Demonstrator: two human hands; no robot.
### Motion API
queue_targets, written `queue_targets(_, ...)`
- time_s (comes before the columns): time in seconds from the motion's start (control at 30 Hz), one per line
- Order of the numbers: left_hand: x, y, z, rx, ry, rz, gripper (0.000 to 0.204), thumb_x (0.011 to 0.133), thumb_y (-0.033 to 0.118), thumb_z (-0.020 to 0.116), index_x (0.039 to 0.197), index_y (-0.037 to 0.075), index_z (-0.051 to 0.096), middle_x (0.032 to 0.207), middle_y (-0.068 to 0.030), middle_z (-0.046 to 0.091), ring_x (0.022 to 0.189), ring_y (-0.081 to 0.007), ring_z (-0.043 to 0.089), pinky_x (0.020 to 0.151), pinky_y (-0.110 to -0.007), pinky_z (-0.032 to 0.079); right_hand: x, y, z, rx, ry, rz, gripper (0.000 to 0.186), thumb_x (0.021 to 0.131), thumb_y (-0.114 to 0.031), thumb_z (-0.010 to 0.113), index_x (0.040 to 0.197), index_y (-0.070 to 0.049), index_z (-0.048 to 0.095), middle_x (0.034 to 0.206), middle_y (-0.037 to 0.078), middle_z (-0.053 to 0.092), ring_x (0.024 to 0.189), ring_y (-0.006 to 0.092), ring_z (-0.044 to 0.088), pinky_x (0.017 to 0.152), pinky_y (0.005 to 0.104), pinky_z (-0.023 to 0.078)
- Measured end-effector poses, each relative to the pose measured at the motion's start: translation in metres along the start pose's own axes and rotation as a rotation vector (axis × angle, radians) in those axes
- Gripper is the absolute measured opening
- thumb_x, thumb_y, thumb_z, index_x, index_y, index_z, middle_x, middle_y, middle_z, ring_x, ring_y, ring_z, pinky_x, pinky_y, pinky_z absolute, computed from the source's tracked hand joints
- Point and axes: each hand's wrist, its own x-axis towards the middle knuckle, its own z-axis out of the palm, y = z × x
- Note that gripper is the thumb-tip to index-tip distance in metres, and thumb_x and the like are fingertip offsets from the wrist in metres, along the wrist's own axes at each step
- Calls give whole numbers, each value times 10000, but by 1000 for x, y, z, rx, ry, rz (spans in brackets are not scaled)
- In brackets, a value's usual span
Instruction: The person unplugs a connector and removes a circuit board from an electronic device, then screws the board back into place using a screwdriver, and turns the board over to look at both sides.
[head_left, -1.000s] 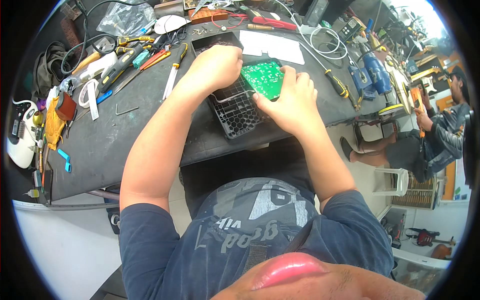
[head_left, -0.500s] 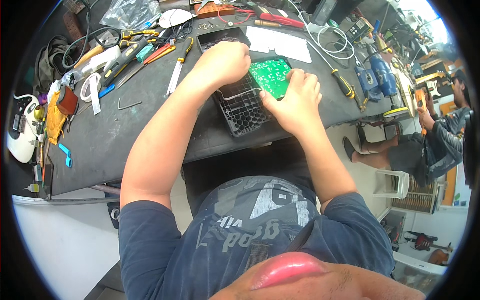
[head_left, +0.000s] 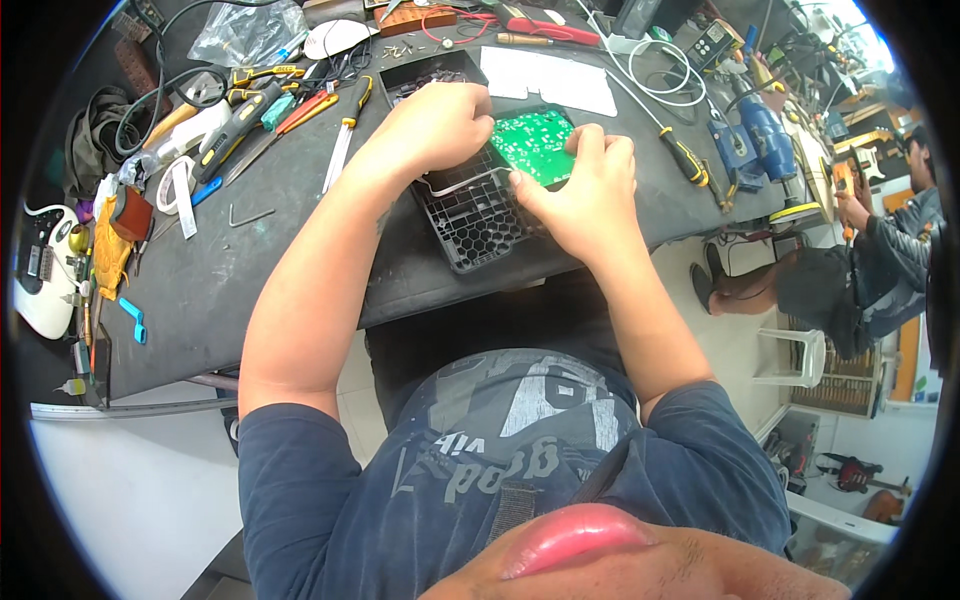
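On the bench lies a black plastic housing [head_left: 470,225] with a honeycomb grid, a pale cable running across it. My right hand [head_left: 585,195] grips a green circuit board [head_left: 528,140] along its right side, thumb at the near edge. My left hand [head_left: 440,125] is closed over the housing beside the board's left edge; whatever its curled fingers hold is hidden. Just behind them are a white sheet [head_left: 545,80] and a black tray [head_left: 410,72] with dark contents.
Screwdrivers, files and cables crowd the bench's left [head_left: 255,120]. A yellow-black screwdriver [head_left: 683,155] and a blue power tool [head_left: 760,130] lie right. Another person [head_left: 890,240] holds an orange object at the far right, near a white plastic stool [head_left: 805,355].
Both hands and the board shift only slightly. The person at the right has shifted a little.
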Motion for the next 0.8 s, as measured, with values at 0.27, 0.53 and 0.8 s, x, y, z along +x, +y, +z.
queue_targets(0.27,2,-2,-1,-115,11,102,316,874,140,639,1154,8,702,1015,-205,741,977,-349,715,878,-421,548,11,3,-6,52,89,-36,744,721,-549,843,1128,11,570,1111,268,530,1069,423,557,929,509,486)
queue_targets(0.53,-1,-2,-10,-174,23,439,339,773,46,726,1111,22,703,1024,-124,709,992,-300,679,894,-394,541,20,-5,-23,78,94,8,826,695,-640,853,1104,31,599,1057,251,583,999,397,619,885,459,525)
queue_targets(0.8,-2,3,-12,-172,59,484,323,756,-7,770,1071,-5,699,978,-152,703,891,-341,678,832,-391,550,41,4,-29,185,108,14,925,748,-759,769,1150,55,593,1097,260,603,1031,378,638,897,446,527)
